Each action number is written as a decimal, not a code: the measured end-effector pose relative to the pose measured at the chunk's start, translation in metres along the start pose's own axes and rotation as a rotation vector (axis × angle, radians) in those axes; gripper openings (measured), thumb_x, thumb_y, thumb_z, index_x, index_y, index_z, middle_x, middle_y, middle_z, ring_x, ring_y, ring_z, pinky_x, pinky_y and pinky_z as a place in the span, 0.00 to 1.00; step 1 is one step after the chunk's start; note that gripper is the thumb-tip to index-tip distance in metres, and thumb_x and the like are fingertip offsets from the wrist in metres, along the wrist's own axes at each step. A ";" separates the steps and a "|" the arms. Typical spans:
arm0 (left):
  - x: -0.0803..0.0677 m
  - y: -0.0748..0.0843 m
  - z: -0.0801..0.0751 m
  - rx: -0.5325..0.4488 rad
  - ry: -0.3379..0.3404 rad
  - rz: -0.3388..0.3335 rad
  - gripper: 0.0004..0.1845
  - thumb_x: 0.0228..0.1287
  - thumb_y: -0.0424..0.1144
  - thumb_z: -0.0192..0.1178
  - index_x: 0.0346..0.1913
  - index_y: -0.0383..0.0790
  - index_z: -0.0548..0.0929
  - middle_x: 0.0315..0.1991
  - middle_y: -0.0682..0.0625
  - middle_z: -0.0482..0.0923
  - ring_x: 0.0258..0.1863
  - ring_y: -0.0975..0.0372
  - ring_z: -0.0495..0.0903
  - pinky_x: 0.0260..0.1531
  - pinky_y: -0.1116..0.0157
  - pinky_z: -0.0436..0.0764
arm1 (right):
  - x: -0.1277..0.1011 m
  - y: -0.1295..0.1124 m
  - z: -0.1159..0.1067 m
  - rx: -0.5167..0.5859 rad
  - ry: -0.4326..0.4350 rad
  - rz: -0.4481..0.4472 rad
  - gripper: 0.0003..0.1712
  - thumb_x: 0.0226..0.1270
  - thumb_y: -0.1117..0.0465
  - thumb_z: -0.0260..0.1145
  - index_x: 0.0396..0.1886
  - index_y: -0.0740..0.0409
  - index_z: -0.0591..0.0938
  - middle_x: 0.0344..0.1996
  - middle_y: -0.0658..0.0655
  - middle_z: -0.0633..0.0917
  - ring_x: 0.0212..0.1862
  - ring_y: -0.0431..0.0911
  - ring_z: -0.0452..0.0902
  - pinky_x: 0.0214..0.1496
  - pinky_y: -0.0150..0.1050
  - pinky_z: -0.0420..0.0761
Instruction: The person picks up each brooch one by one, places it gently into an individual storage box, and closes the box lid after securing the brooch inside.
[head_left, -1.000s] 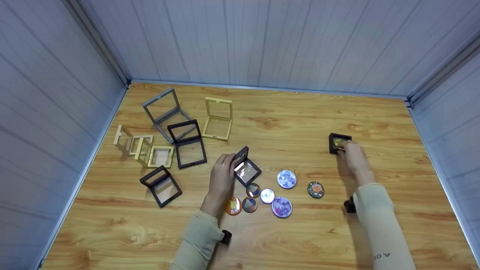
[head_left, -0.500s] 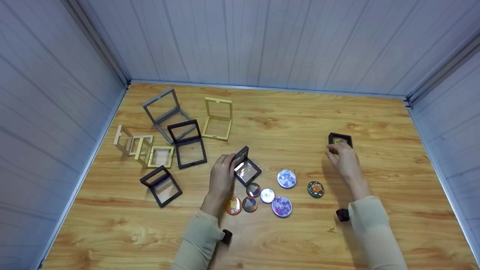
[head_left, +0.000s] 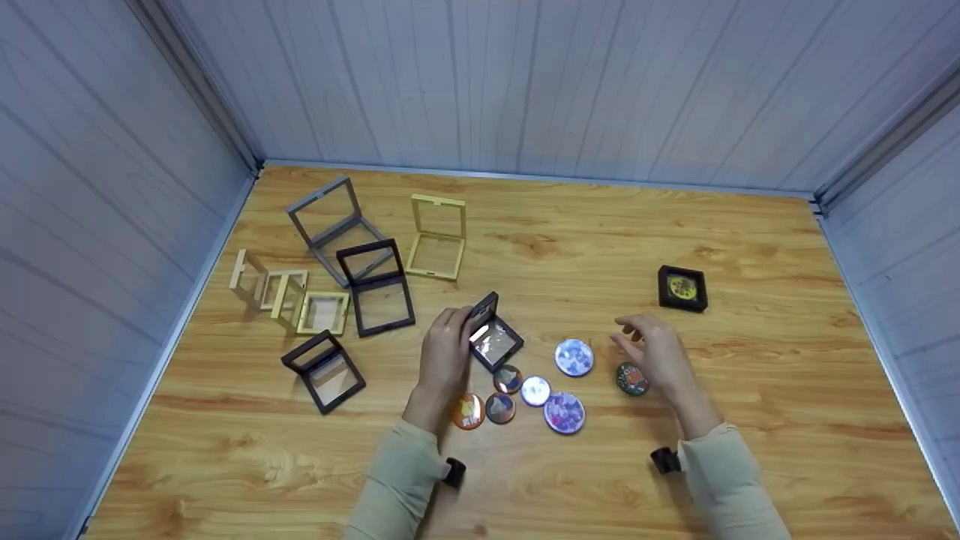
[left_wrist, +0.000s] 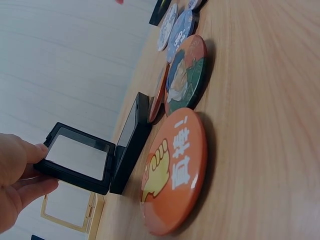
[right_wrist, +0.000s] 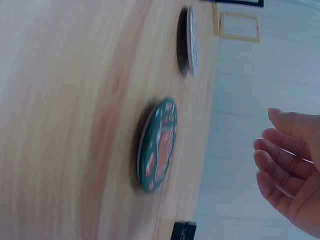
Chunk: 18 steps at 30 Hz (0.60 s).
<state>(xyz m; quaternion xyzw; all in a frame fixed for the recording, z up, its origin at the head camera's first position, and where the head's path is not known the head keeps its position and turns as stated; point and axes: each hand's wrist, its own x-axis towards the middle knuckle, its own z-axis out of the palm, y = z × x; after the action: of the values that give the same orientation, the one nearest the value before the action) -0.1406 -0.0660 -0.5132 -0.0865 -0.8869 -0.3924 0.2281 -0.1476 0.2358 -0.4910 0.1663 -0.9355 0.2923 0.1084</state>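
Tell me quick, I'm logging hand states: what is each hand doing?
Left hand: holds the lid of the open black case.
Right hand: open, holding nothing, above the green badge.

The badge (right_wrist: 159,145) is green with an orange figure. Another badge (left_wrist: 175,177) is orange with white characters. The case (head_left: 491,337) is black, the counter (head_left: 750,225) wood-grained.

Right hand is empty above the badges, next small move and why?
Probably lower the right hand onto the green badge and pinch it. It hovers open just above that badge, and the left hand holds the lid of the open black case, which looks empty.
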 end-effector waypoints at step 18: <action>0.000 0.002 0.000 -0.004 -0.009 -0.019 0.09 0.59 0.30 0.54 0.41 0.30 0.79 0.33 0.44 0.78 0.35 0.56 0.78 0.39 0.63 0.77 | -0.024 -0.042 0.040 0.089 -0.229 -0.042 0.22 0.50 0.60 0.69 0.44 0.67 0.76 0.37 0.57 0.77 0.38 0.49 0.75 0.41 0.42 0.77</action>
<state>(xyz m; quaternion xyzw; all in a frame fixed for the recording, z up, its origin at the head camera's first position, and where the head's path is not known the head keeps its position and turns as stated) -0.1398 -0.0650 -0.5117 -0.0804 -0.8879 -0.3957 0.2203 -0.1138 0.1856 -0.5090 0.2227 -0.9242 0.3103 -0.0004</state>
